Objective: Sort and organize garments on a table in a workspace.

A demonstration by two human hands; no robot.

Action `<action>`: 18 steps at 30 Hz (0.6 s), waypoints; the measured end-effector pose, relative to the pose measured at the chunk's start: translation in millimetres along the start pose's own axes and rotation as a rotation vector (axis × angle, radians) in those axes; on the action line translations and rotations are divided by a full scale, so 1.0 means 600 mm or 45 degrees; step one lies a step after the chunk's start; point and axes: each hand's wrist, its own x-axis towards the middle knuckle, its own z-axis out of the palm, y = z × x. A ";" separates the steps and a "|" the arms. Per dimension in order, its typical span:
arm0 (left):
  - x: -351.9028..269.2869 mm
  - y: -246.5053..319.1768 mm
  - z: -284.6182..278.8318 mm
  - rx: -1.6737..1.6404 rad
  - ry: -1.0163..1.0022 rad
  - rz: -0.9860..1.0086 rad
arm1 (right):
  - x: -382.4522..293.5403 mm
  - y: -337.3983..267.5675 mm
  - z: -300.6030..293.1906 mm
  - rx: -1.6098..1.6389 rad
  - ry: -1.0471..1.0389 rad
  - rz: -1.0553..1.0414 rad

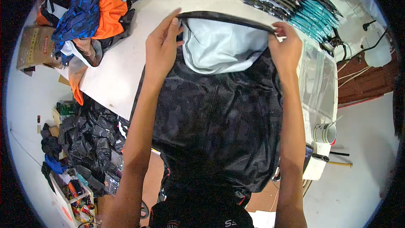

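Note:
A black garment (215, 107) with a pale inner side lies spread over the white table (117, 69) and hangs past its near edge. Its dark top edge is stretched between both hands, and the light grey-white lining (224, 46) shows below that edge. My left hand (164, 42) pinches the left end of the edge between thumb and fingers. At the right end, my right hand (284, 39) grips the same edge with bent fingers.
Blue and orange garments (112, 15) are heaped at the left by a cardboard box (36, 47). Bagged stacks (313, 17) stand at the back right. A white mug (324, 133) and clear plastic sleeves (318, 76) lie at the right. Black plastic bags (95, 139) fill the lower left.

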 end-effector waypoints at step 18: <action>-0.250 -0.177 0.088 0.549 0.059 0.610 | -0.311 -0.062 0.084 1.339 0.596 0.655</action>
